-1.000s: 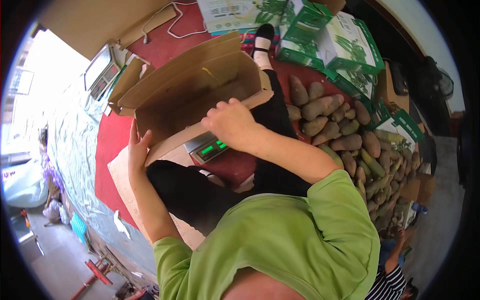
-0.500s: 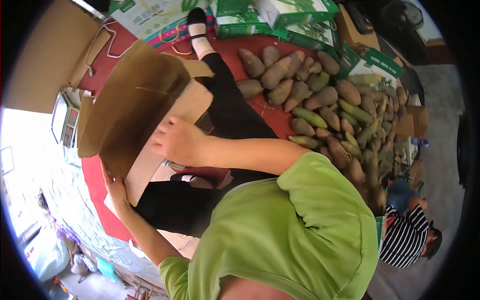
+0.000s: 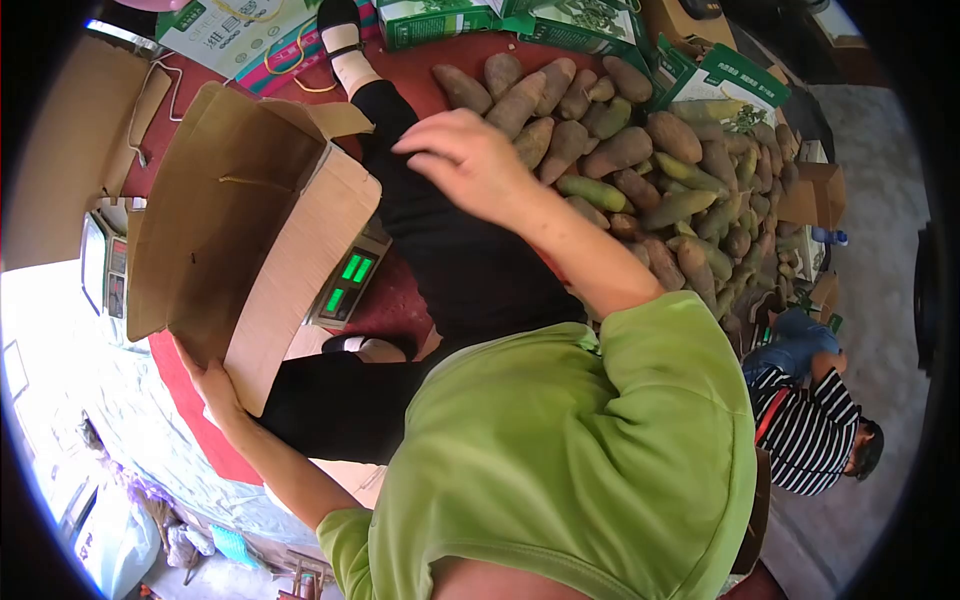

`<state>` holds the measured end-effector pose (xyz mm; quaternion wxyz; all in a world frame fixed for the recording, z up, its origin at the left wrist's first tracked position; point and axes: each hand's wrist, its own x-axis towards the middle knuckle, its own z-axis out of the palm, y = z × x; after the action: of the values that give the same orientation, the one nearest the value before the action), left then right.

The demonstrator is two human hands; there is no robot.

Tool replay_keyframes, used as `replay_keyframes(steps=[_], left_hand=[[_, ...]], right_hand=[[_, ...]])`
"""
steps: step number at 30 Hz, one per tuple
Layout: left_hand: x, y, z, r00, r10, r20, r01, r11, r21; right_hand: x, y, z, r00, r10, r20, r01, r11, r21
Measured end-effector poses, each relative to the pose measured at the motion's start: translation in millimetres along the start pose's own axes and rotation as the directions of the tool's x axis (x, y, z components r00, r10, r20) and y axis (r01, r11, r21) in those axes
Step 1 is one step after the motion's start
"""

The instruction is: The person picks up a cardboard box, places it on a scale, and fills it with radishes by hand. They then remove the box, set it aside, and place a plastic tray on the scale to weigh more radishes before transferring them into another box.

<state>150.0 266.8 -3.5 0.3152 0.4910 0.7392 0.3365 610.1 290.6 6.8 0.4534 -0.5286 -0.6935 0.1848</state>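
Note:
An open cardboard box (image 3: 300,270) stands tilted between my legs, its inside facing up and left. My left hand (image 3: 214,392) grips the box's lower left corner, fingers against the side and the thumb near the edge. Raised over my dark trouser leg, my right hand (image 3: 470,165) is empty, its fingers apart and slightly blurred. It is to the right of the box and touches nothing. Partly hidden under the box, a scale (image 3: 347,285) shows lit green digits. Close to the right hand lies a large pile of brown and green tubers (image 3: 620,150).
Green and white printed cartons (image 3: 590,28) line the top. A second device (image 3: 105,260) is left of the box. Another person in a striped shirt (image 3: 812,430) crouches at the right. Plastic sheeting (image 3: 150,430) lies at lower left, beside the red floor covering (image 3: 200,400).
My right hand has left the box flap and moved up and right, its fingers opening. The scale's lit display has come into view. My left hand stays on the box.

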Motion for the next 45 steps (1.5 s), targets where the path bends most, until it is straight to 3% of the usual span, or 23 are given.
replay_keyframes(steps=[1, 5, 8, 10, 12, 16, 18, 22, 24, 28, 30, 31, 33, 37, 41, 45], left_hand=[[-2, 4, 1, 1.0, -0.003, -0.023, 0.005, 0.997, 0.076], [-4, 10, 2, 0.998, 0.013, -0.055, 0.003, 0.963, 0.27], [-3, 9, 3, 0.997, 0.002, -0.075, 0.019, 0.961, 0.275], [-5, 16, 5, 0.997, -0.006, -0.079, 0.027, 0.961, 0.274], [-5, 13, 5, 0.996, -0.011, -0.087, 0.034, 0.962, 0.27], [-1, 3, 3, 0.995, -0.004, -0.095, 0.028, 0.965, 0.26], [-2, 8, 5, 0.995, -0.014, -0.101, 0.04, 0.965, 0.258], [-4, 10, 6, 0.995, -0.004, -0.101, 0.034, 0.955, 0.294], [-5, 15, 9, 0.995, 0.007, -0.102, 0.023, 0.955, 0.296], [-11, 30, 14, 0.995, -0.032, -0.097, 0.057, 0.963, 0.264], [-11, 33, 18, 0.995, -0.034, -0.094, 0.057, 0.967, 0.25], [-12, 35, 20, 0.994, -0.031, -0.104, 0.057, 0.966, 0.251], [-13, 35, 21, 0.993, -0.029, -0.115, 0.057, 0.966, 0.25], [-8, 24, 15, 0.992, -0.055, -0.109, 0.078, 0.974, 0.213], [-11, 30, 18, 0.99, -0.084, -0.117, 0.11, 0.964, 0.242], [-8, 24, 16, 0.994, -0.023, -0.109, 0.052, 0.961, 0.273]], right_hand=[[-7, 19, -11, 1.0, -0.006, -0.007, 0.006, 0.997, -0.079], [-49, 73, -49, 0.96, 0.277, 0.037, -0.259, 0.931, -0.257], [-91, 109, -64, 0.849, 0.526, 0.056, -0.482, 0.813, -0.327], [-126, 132, -67, 0.84, 0.541, 0.043, -0.489, 0.79, -0.371], [-154, 142, -70, 0.7, 0.71, 0.074, -0.625, 0.66, -0.417], [-209, 155, -71, 0.597, 0.801, 0.041, -0.705, 0.548, -0.45], [-226, 162, -74, 0.422, 0.906, 0.029, -0.792, 0.384, -0.474], [-258, 186, -83, 0.429, 0.903, -0.035, -0.737, 0.327, -0.592], [-259, 186, -90, 0.409, 0.898, -0.162, -0.675, 0.178, -0.716], [-259, 186, -90, 0.4, 0.889, -0.223, -0.741, 0.171, -0.649], [-254, 187, -81, 0.45, 0.888, -0.098, -0.701, 0.283, -0.654], [-246, 181, -75, 0.448, 0.889, -0.1, -0.703, 0.28, -0.654], [-230, 169, -65, 0.547, 0.833, -0.083, -0.618, 0.335, -0.711], [-212, 202, -71, 0.554, 0.818, -0.155, -0.538, 0.209, -0.817], [-206, 234, -97, 0.515, 0.825, -0.233, -0.549, 0.108, -0.829], [-206, 250, -109, 0.395, 0.897, -0.197, -0.52, 0.042, -0.853]])
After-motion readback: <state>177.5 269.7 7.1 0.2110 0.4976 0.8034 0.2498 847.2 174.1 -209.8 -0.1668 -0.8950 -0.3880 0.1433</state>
